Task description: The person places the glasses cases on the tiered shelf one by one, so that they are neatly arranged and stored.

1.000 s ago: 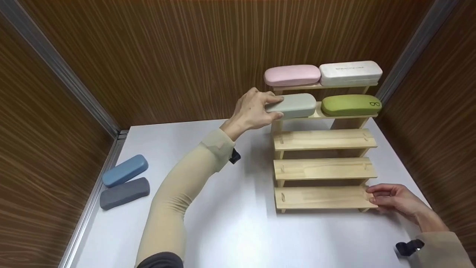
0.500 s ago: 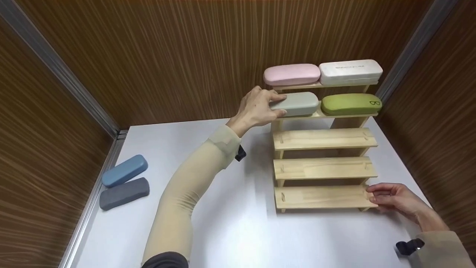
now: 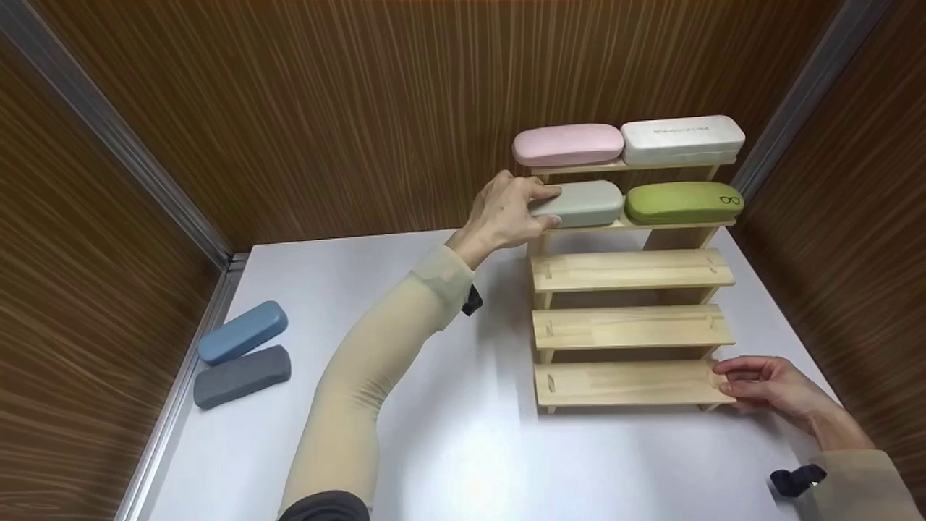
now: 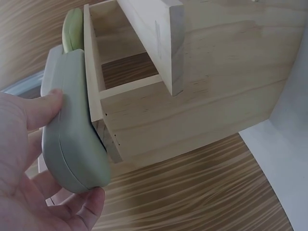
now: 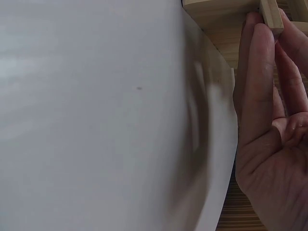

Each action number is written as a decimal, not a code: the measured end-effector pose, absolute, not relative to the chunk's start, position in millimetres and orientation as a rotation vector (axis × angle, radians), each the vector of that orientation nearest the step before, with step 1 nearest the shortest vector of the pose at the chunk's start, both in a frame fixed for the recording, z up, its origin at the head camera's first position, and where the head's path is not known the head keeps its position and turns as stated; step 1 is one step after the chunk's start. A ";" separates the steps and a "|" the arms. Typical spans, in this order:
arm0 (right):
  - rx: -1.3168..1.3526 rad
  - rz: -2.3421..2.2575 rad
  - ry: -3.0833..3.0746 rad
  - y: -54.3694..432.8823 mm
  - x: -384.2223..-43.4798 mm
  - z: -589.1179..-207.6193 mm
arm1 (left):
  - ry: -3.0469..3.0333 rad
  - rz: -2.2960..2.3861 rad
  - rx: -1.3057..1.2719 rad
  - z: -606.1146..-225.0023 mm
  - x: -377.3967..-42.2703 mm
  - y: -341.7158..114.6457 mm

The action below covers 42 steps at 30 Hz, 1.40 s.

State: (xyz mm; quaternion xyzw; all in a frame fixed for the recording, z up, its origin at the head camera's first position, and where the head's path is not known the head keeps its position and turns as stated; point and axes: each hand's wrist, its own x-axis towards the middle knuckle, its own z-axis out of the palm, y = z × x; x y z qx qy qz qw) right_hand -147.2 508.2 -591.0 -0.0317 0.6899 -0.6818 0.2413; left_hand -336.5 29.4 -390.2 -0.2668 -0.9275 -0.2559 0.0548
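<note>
My left hand [image 3: 506,210] grips the left end of a pale grey-green glasses case [image 3: 587,204] on the second tier from the top of a stepped wooden rack [image 3: 629,271]. In the left wrist view the thumb lies on one face of that case [image 4: 74,125] and fingers curl under its end. Its other end is right at a green glasses case [image 3: 684,202] with a spectacles mark. Down at the lowest tier, my right hand [image 3: 785,396] pinches the board's right end, as the right wrist view also shows at the board's corner [image 5: 272,18].
A pink glasses case [image 3: 568,145] and a white one [image 3: 681,141] stand on the top tier. Blue [image 3: 244,333] and dark grey [image 3: 242,376] glasses cases lie at the left of the white table [image 3: 448,449]. Wood-grain walls [image 3: 362,116] enclose the back and sides.
My left hand has slid the grey-green glasses case rightward along its tier, up to the green case. The right hand has stayed at the lowest board.
</note>
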 end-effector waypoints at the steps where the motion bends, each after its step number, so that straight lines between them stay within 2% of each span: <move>1: -0.082 -1.865 1.889 508.2 -147.1 -591.0 | -2.809 -0.778 -0.820 -391.1 -336.3 29.7; 23: -0.078 -1.846 1.900 506.5 -149.4 -590.2 | -2.706 -0.844 -0.790 -401.2 -332.1 30.2; 42: -0.097 -1.866 1.883 505.3 -149.9 -589.8 | -2.544 -0.911 -0.843 -409.6 -322.8 -5.4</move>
